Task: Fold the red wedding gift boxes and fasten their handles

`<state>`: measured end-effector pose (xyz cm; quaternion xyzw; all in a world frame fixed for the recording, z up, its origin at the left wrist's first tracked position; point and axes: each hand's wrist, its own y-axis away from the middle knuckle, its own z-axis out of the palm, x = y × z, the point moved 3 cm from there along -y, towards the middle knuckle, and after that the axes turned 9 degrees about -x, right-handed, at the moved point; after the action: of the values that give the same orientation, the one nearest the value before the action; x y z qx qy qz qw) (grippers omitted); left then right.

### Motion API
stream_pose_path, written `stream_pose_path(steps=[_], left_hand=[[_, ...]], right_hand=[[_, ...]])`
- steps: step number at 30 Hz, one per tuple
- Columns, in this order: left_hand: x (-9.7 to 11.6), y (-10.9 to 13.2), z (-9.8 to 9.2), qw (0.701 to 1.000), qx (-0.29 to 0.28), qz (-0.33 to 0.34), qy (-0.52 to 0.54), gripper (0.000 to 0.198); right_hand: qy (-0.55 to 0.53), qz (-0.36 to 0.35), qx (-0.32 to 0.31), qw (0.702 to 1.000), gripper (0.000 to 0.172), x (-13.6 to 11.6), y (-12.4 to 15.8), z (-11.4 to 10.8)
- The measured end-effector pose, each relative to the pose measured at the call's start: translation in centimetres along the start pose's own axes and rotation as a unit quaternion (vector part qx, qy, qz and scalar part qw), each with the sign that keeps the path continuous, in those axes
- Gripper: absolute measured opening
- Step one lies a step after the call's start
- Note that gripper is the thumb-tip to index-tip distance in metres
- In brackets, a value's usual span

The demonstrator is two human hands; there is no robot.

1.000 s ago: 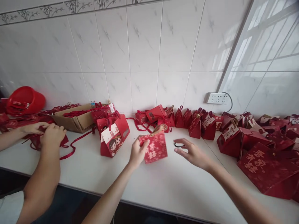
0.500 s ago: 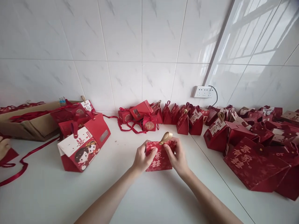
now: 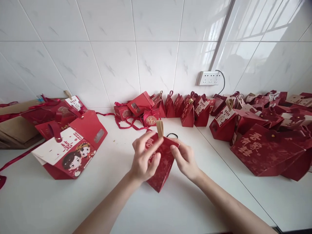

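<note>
A red paper gift box [image 3: 159,174] with pale Chinese characters is turned at an angle on the white table in front of me. At its top edge stands a gold ribbon loop [image 3: 160,129]. My right hand [image 3: 185,160] pinches the box's upper right corner between thumb and fingers. Spread over the front left of the box, my left hand [image 3: 143,159] has its thumb and index finger apart. Its index fingertip is at the base of the loop. A thin black loop [image 3: 172,134] shows just behind the box; what it belongs to is hidden.
A larger red and white gift box [image 3: 70,149] with cartoon figures stands at left, near a brown carton [image 3: 17,130]. Several small red boxes [image 3: 187,113] line the tiled wall. More boxes [image 3: 265,149] crowd the right. A white power strip [image 3: 210,78] is on the wall.
The gift box has turned and tilted between my hands. My left hand has loosened and spread its fingers by the gold loop, which now stands upright. The view has shifted.
</note>
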<state>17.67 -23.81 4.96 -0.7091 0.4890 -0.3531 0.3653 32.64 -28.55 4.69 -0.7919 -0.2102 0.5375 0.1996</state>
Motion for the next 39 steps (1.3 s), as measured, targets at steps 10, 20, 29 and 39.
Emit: stream_pose_path(steps=[10,20,29,39], left_hand=[[0.2,-0.5,-0.6,0.968,0.106,-0.097,0.208,0.018],[1.6,-1.8,-1.9,0.988,-0.005,-0.014,0.157,0.026],[1.8,-1.5,-1.4,0.989,-0.015,0.006,0.149,0.027],[1.8,-1.3,-1.4,0.99,0.025,-0.015,0.139,0.037]], right_hand=[[0.073,-0.095,0.06,0.991,0.014,-1.2,0.3,0.0],[0.06,-0.119,0.049,0.99,0.011,-1.8,0.1,0.0],[0.077,-0.102,0.059,0.99,0.012,-1.8,0.2,0.1],[0.115,-0.085,0.067,0.987,0.007,-2.1,-0.1,0.1]])
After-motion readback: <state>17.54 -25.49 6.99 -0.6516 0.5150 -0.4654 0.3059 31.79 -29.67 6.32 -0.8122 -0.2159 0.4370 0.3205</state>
